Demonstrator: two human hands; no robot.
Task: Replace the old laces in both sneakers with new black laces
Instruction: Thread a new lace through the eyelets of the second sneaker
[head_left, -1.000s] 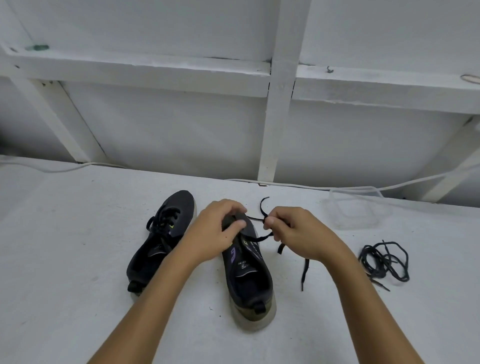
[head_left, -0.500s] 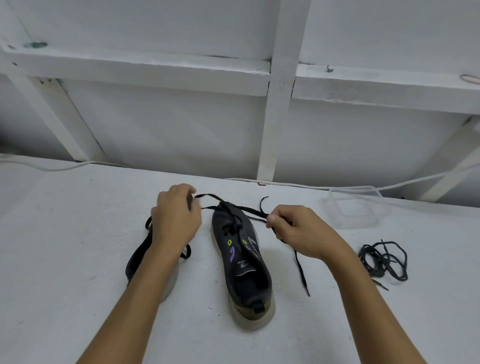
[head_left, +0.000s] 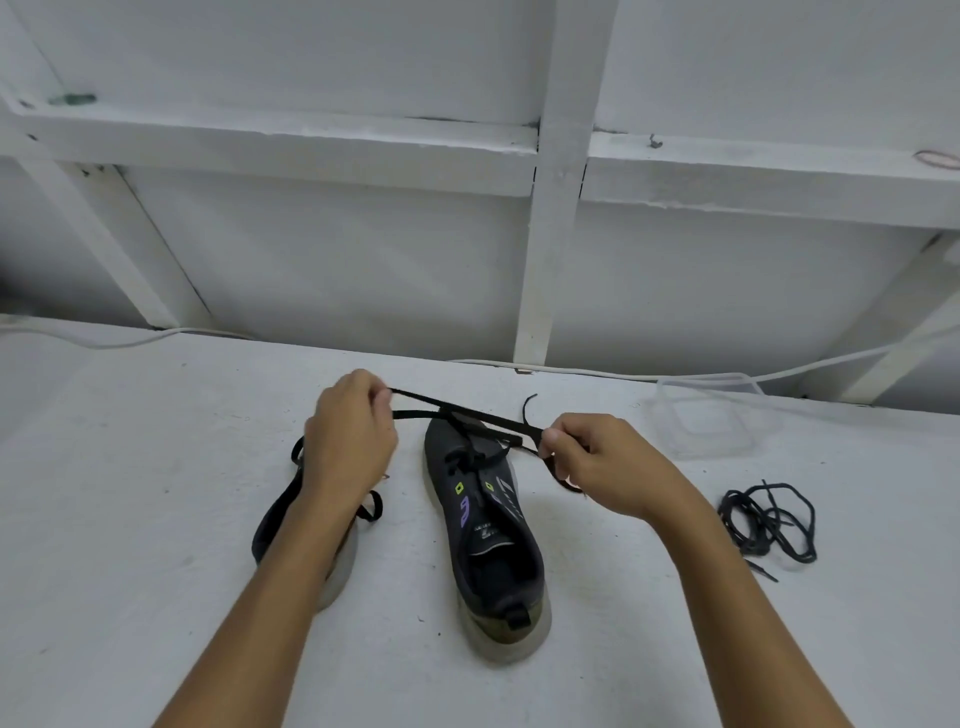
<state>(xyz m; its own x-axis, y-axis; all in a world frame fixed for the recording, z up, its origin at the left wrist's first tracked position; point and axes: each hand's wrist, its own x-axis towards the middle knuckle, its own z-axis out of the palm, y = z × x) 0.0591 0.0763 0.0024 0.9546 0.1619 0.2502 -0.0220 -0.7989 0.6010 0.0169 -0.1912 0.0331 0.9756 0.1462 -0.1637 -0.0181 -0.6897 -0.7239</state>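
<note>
Comparing with a second ago: the left hand (head_left: 353, 441) has been drawn away from the tongue of the right-hand sneaker (head_left: 485, 525) out to the left, and the black lace (head_left: 467, 415) is now pulled taut across the toe end between both hands. One run of lace is pinched at the left hand's fingertips; the other end is pinched between thumb and forefinger of the right hand (head_left: 592, 467), with slack dangling under the palm. The right hand has barely been moved. Judged from this, slack is being taken up and the two ends evened after a pass through the lower eyelets (upper eyelets look unlaced, though detail is too small to be sure). The left-hand sneaker (head_left: 306, 525) is mostly hidden under the left forearm, a lace loop showing beside it; its lacing state cannot be told. A loose bundle of dark laces (head_left: 763, 519) lies well apart to the right, near a clear plastic container (head_left: 711, 415) on the white table (head_left: 130, 519).
</note>
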